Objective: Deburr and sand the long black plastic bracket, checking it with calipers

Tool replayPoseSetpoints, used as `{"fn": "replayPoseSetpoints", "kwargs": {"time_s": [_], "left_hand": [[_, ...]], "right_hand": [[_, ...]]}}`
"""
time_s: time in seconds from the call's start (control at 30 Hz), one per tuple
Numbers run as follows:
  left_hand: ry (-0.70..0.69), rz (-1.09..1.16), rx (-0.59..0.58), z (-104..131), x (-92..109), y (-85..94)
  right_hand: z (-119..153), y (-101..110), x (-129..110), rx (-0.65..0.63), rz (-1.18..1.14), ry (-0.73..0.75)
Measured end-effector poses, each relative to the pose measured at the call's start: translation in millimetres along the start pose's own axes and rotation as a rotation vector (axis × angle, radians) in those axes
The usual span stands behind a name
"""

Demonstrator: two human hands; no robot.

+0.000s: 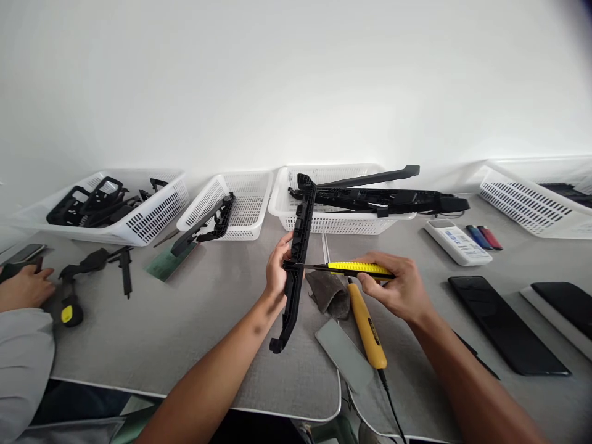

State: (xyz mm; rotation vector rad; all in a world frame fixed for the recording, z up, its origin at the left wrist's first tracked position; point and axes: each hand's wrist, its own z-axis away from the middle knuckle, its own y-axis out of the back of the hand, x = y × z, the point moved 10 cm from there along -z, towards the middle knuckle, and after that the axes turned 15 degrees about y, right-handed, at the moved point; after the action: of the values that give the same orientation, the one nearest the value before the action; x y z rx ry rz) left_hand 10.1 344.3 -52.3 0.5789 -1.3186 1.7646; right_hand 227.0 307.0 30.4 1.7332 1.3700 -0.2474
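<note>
Counter [194, 345] in grey, set against a white wall [296, 80], viewed from the worker's own eyes. Above its near half, the left hand [277, 271] is closed around a long black plastic part [300, 237], gripping it near the middle; the part stands nearly upright in view, its top leaning right. The right hand [398, 287] pinches a slim yellow-and-black tool [358, 267] between thumb and fingers, its thin dark tip pointing left and meeting the part beside the left hand; whether it touches is hard to tell.

Below the tool lie a crumpled grey-brown cloth [328, 294], a yellow corded tool [367, 327] and a flat grey slab [342, 351]. Behind the part, a white basket [342, 225] carries long black pieces [407, 201] that jut out over its right side. A smaller white basket [245, 232] stands to its left. On the right lies a black phone-like slab [504, 324]. At far left, another person's hand [28, 288] rests near the counter's edge.
</note>
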Motion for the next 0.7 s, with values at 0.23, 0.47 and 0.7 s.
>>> {"fn": "replayPoseSetpoints", "kwargs": {"time_s": [0.23,0.47,0.7], "left_hand": [[0.018,0.014,-0.028,3.2,2.4,-4.6],[-0.003,0.033,-0.024,3.2,3.4,-4.4],[-0.014,0.031,-0.033,1.2,3.1,-4.6]], "right_hand": [[-2.4,-0.5,-11.1,-0.009,0.007,0.051],[-1.8,0.8,-7.7,-0.021,0.008,0.026],[-0.8,4.8,-4.6,0.020,0.035,0.017]]}}
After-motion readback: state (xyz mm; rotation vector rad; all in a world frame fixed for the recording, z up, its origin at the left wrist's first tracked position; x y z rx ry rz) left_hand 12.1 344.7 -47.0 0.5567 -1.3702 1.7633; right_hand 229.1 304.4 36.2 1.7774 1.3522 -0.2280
